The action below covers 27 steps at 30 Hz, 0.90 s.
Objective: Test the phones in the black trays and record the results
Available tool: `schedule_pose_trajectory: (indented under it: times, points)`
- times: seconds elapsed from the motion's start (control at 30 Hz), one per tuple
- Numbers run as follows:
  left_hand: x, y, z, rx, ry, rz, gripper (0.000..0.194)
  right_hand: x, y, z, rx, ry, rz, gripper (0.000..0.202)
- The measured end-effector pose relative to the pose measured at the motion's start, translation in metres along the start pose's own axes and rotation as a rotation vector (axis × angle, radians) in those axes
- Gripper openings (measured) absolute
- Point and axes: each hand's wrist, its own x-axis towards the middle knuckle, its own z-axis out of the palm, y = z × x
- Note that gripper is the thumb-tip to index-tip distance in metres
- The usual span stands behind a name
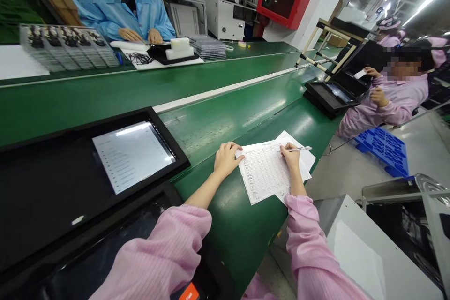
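Sheets of paper with a printed table form (265, 173) lie on the green workbench (225, 211). My right hand (291, 157) grips a pen (301, 148) over the upper right of the form. At the form's upper left edge rests my left hand (227, 158), fingers stretched out, holding nothing. To the left, a tablet-like device (137, 152) with a lit screen sits in a black foam tray (52, 187). Another black tray with a dark screen (105, 243) lies nearer me, partly hidden by my left sleeve.
Across the bench a person in blue (119, 14) works beside a clear tray of parts (70, 47) and stacked plastic trays (207, 47). A person in pink (397, 89) sits at right near another tablet (332, 95). A blue pallet (385, 150) lies on the floor.
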Motion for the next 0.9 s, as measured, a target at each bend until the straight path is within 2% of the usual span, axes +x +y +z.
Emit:
schedule_pose_trajectory:
  times: [0.17, 0.73, 0.83, 0.9]
  points:
    - [0.000, 0.000, 0.000, 0.000, -0.001, 0.002, 0.018, -0.001, 0.004, 0.002, -0.037, -0.045, 0.016, 0.034]
    - [0.000, 0.002, -0.003, -0.085, -0.043, -0.019, 0.019, -0.001, 0.008, 0.006, -0.091, 0.001, -0.012, 0.033]
    - [0.000, 0.008, -0.012, -0.147, -0.087, -0.030, 0.030, 0.001, 0.009, 0.003, -0.101, 0.016, -0.022, 0.039]
    - [-0.007, 0.010, -0.028, -0.206, -0.119, -0.037, 0.037, 0.002, 0.007, -0.001, -0.106, 0.017, -0.026, 0.043]
